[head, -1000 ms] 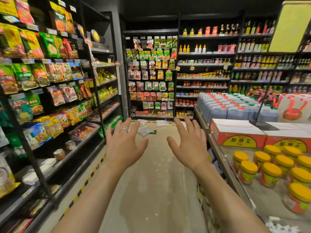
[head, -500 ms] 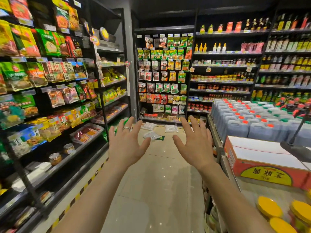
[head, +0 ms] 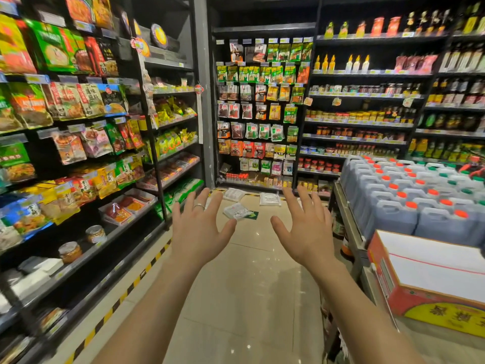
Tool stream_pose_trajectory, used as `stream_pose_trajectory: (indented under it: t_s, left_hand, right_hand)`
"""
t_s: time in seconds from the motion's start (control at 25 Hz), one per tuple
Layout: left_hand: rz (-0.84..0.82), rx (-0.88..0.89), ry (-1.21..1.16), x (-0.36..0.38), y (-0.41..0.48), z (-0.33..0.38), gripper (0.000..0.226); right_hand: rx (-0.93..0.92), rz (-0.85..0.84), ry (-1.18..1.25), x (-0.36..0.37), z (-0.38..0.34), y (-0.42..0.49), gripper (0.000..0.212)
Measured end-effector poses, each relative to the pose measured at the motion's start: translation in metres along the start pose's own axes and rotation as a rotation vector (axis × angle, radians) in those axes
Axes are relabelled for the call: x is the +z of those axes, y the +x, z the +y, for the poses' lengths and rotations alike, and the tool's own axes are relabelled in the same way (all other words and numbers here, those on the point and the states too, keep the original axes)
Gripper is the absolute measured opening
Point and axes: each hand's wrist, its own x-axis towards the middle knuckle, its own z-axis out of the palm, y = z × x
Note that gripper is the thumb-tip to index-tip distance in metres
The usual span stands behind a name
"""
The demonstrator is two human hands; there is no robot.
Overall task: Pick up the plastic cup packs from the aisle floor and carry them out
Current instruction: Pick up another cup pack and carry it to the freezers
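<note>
Beyond my fingertips, three plastic cup packs [head: 237, 211] are lying on the aisle floor [head: 244, 271], and I am holding my left hand [head: 197, 232] and right hand [head: 305, 229] out empty, fingers spread wide, probably readying to scoop them.

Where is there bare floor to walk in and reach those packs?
The tiled floor is bare between the left shelving's striped edge and the right-hand rack. It gets crowded at the far end, where three plastic cup packs lie before the back shelves. Both hands, left and right, are empty.
</note>
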Motion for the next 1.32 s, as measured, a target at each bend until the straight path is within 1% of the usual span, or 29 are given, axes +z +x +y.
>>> stream_pose_trajectory:
  t_s: [0.24, 0.52, 0.76, 0.96, 1.12, 1.2, 1.32]
  left_hand:
    - [0.019, 0.005, -0.04, 0.067, 0.118, -0.043, 0.068]
    - [0.023, 0.046, -0.017, 0.113, 0.254, -0.098, 0.069]
    - [-0.008, 0.068, -0.021, 0.155, 0.325, -0.123, 0.07]
    - [-0.012, 0.066, -0.002, 0.202, 0.386, -0.133, 0.071]
    - [-0.006, 0.044, 0.012, 0.251, 0.451, -0.127, 0.079]
    - [-0.037, 0.023, 0.032, 0.277, 0.49, -0.119, 0.076]
    - [-0.026, -0.006, 0.026, 0.313, 0.545, -0.105, 0.068]
  right_hand:
    - [0.004, 0.024, -0.025, 0.064, -0.009, 0.117, 0.066]
    - [0.028, 0.042, -0.044, 0.13, -0.053, 0.257, 0.066]
    - [0.023, 0.044, -0.067, 0.179, -0.059, 0.328, 0.066]
    - [0.003, 0.037, -0.058, 0.231, -0.048, 0.392, 0.069]
    - [-0.005, 0.019, -0.034, 0.279, -0.022, 0.46, 0.072]
    - [-0.017, 0.017, -0.017, 0.302, -0.005, 0.502, 0.075]
    - [-0.03, 0.005, 0.008, 0.327, 0.022, 0.561, 0.071]
